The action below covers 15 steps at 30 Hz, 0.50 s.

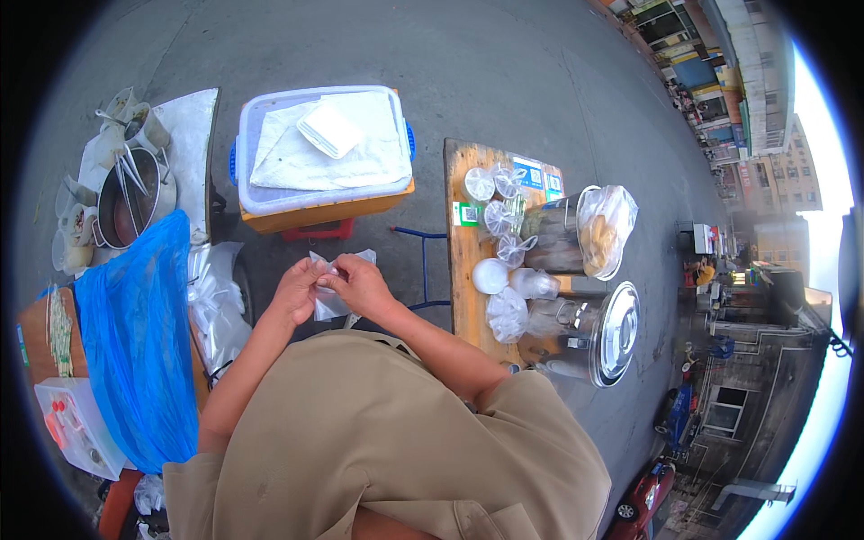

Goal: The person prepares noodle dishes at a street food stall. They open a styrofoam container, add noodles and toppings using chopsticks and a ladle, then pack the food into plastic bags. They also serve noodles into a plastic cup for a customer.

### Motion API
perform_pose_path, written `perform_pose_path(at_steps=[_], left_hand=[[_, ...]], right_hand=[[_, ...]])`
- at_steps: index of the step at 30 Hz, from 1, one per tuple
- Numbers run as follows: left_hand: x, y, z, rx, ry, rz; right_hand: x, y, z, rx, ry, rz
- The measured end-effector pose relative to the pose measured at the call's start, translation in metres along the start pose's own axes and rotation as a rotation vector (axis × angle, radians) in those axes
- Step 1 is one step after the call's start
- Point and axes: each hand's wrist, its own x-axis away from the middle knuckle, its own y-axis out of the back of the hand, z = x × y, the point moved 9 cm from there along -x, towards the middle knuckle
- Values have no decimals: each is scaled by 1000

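Note:
Both hands meet in front of my body and pinch a clear plastic bag (pixel 328 305) between thumbs and fingers. My left hand (pixel 298 287) grips its upper left part, and my right hand (pixel 361 283) grips it from the right, the fingertips nearly touching. Part of the bag hangs below the fingers, and one corner shows above them. Whether anything is inside cannot be told. Beyond the hands stands a lidded plastic box (pixel 246 135) on a yellow base. A white cloth (pixel 283 162) covers its lid, with a white foam container (pixel 331 129) lying on top.
At left, a large metal pot (pixel 169 196) with tongs stands among tubs, near a blue plastic sheet (pixel 138 351) and a white bin (pixel 88 425). The wooden table (pixel 466 260) at right bears bagged cups (pixel 499 217) and a steel pot with a lid (pixel 617 334). A red stool (pixel 324 231) is under the box.

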Motion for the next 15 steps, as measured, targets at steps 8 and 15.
perform_pose_path(at_steps=[8, 15], left_hand=[[3, -46, -16, 281, -107, 19], [-17, -82, -9, -180, -76, -64]], right_hand=[[14, 73, -166, 236, -173, -101], [23, 106, -136, 290, 6, -255]])
